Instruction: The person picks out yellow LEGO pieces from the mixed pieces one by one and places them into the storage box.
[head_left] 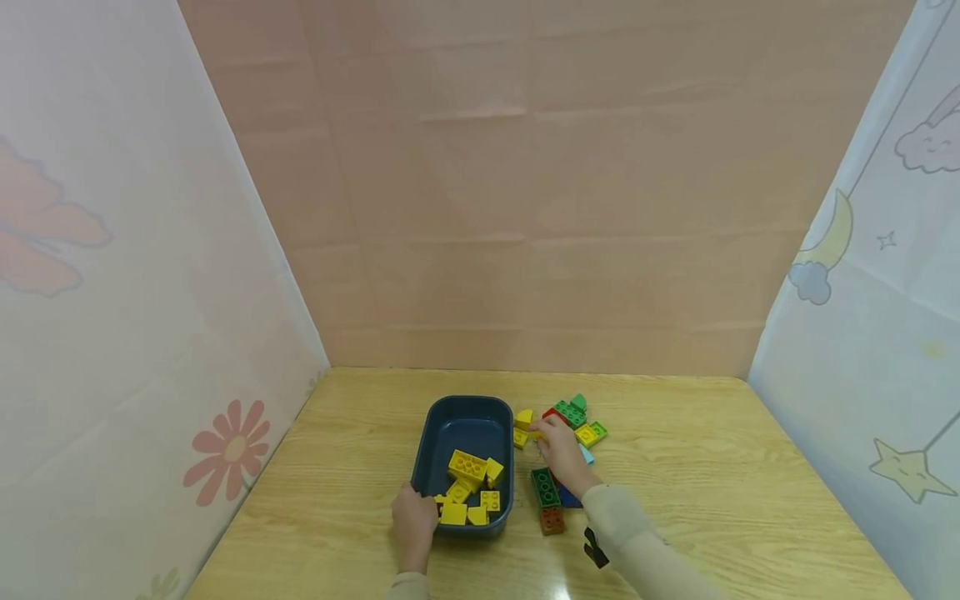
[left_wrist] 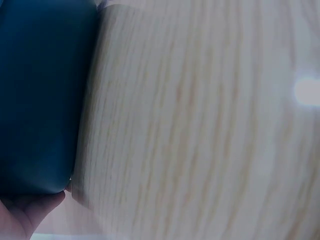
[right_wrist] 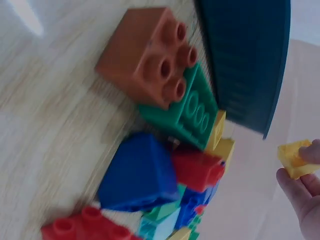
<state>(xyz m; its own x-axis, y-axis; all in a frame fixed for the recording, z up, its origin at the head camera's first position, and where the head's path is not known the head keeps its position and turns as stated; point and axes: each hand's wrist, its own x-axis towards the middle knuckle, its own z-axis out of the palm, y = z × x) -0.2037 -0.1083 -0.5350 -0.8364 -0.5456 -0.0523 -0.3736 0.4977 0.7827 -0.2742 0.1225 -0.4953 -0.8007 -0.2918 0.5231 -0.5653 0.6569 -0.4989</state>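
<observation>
My left hand (head_left: 415,518) holds the near left side of a dark blue bin (head_left: 422,450), its thumb against the bin wall (left_wrist: 40,100) in the left wrist view. Several yellow toy bricks (head_left: 468,465) lie at the bin's near end. To the right of the bin, my right hand (head_left: 564,457) pinches a yellow brick (right_wrist: 292,159) between thumb and fingers, raised above the pile in the right wrist view. Near it on the table are two more yellow bricks (head_left: 521,437), a dark green brick (head_left: 546,487) and a brown brick (right_wrist: 145,57).
Around the right hand lie a green brick (head_left: 572,413), a yellow brick (head_left: 585,435), a blue brick (right_wrist: 137,172) and red bricks (right_wrist: 197,167), partly hidden by the hand in the head view. The wooden table (head_left: 697,483) meets printed sheets at both sides and a brown backdrop (head_left: 525,250).
</observation>
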